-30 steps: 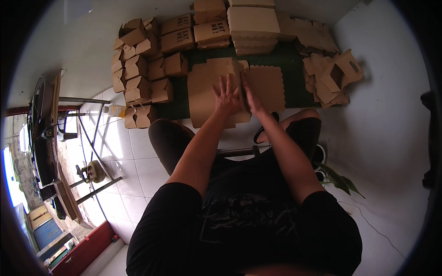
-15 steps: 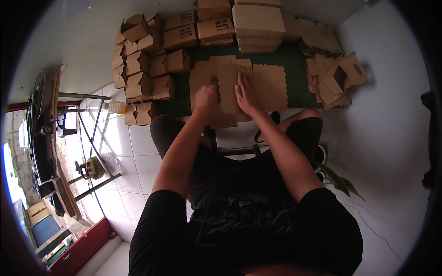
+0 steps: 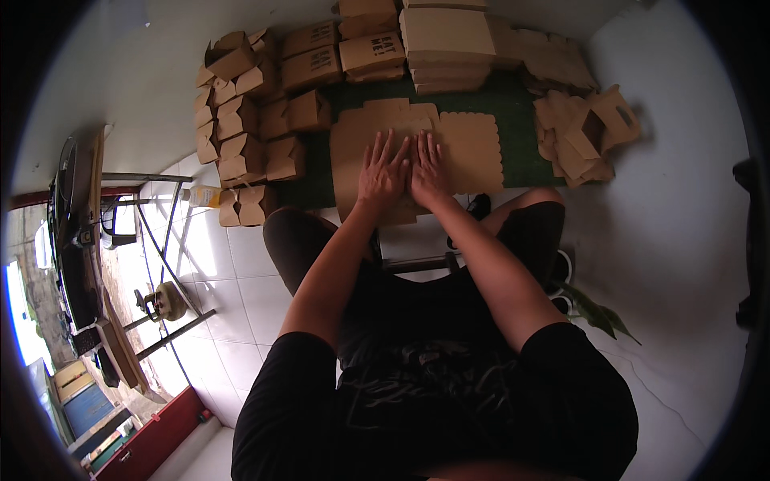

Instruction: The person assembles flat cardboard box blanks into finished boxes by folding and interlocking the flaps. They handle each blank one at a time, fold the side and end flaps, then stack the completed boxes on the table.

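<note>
A brown cardboard box blank [image 3: 472, 144] lies spread out on the green table top in front of me, its right edge scalloped. My left hand [image 3: 384, 170] rests flat on its middle with the fingers stretched forward. Right beside it, my right hand [image 3: 427, 167] presses flat on the same cardboard, fingers also extended. The two hands nearly touch along their thumbs. Neither holds anything. The part of the blank beneath my palms is hidden.
Folded small boxes [image 3: 241, 156] are stacked along the left side. Larger closed boxes [image 3: 373, 52] and a tall pile of flat cardboard [image 3: 447, 36] stand at the back. Loose cardboard pieces [image 3: 573, 132] lie at the right. A bottle with yellow contents [image 3: 207, 196] is at the left edge.
The scalloped panel that stood raised in the middle now lies down under my hands. My left hand has opened from a curled shape and moved right, next to my right hand.
</note>
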`<state>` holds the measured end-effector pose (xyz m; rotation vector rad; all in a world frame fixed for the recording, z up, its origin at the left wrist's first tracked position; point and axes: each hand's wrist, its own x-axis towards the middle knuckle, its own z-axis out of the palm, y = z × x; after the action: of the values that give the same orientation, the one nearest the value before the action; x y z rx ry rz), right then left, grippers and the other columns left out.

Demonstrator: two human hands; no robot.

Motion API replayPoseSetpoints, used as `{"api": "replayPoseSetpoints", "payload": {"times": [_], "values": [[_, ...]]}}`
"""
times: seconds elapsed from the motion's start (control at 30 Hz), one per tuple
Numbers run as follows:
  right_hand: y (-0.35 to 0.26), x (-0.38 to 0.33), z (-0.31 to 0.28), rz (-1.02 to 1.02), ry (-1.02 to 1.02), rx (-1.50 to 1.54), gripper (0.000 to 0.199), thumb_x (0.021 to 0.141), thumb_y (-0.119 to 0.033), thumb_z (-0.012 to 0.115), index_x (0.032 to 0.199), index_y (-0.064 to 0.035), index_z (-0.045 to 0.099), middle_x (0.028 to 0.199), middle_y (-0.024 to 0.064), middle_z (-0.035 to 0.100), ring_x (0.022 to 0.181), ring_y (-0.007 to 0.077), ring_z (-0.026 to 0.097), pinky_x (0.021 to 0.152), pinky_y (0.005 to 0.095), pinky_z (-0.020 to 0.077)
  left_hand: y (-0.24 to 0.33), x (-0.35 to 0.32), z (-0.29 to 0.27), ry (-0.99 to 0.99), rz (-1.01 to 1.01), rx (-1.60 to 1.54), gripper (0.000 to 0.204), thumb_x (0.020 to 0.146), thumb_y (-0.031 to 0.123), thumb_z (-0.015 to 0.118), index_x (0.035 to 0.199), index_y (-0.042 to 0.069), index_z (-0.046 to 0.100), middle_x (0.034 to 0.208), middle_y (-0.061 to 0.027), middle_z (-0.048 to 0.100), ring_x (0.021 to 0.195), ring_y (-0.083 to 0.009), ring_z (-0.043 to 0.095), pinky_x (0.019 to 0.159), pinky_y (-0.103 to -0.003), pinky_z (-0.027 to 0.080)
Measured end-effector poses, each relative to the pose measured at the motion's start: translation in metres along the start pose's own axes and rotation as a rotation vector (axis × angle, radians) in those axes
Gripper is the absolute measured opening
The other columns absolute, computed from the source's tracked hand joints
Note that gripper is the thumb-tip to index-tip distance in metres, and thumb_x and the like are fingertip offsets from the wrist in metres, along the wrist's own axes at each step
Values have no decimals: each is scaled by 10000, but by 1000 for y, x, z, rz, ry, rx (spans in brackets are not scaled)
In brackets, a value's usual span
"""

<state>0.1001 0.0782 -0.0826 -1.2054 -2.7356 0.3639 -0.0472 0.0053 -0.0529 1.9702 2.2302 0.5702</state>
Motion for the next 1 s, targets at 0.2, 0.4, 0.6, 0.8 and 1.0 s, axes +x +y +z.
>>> {"api": "replayPoseSetpoints", "payload": {"times": [0.2, 0.4, 0.6, 0.8, 1.0], "values": [[7, 2, 5, 3, 46, 71, 716, 1191, -354, 380, 1755, 68, 257, 1862, 249, 204, 1746, 372, 161, 1425, 521, 159, -1, -2, 13, -57, -23, 78, 590, 1192, 383, 437, 1775, 299, 401, 1871, -140, 274, 1721, -404, 250, 1372, -655, 195], [28, 31, 1, 50, 99, 39, 700, 1191, -348, 405, 1766, 27, 269, 1863, 215, 231, 1744, 342, 178, 1425, 519, 163, 2, -1, 10, -58, -35, 162, 614, 1173, 401, 469, 1778, 354, 380, 1874, -107, 282, 1720, -364, 274, 1366, -654, 212], [30, 13, -6, 5, 134, 92, 729, 1188, -345, 417, 1793, -1, 200, 1870, 206, 217, 1740, 353, 192, 1423, 504, 164, 2, -2, 10, -51, -36, 147, 620, 1170, 393, 477, 1780, 352, 375, 1872, -105, 286, 1717, -363, 283, 1368, -653, 214], [32, -36, -23, -90, 115, 77, 686, 1180, -284, 462, 1753, 47, 279, 1811, 252, 330, 1696, 389, 308, 1399, 522, 241, 0, 0, 16, -43, -25, 154, 634, 1169, 388, 478, 1789, 346, 354, 1876, -103, 277, 1714, -363, 291, 1365, -659, 222], [24, -73, -35, -111, 91, 96, 634, 1174, -245, 487, 1691, 103, 365, 1738, 313, 416, 1651, 430, 384, 1379, 533, 290, -1, -2, 17, -53, -36, 167, 632, 1173, 389, 464, 1793, 349, 343, 1881, -102, 262, 1717, -364, 284, 1368, -664, 216]]}}
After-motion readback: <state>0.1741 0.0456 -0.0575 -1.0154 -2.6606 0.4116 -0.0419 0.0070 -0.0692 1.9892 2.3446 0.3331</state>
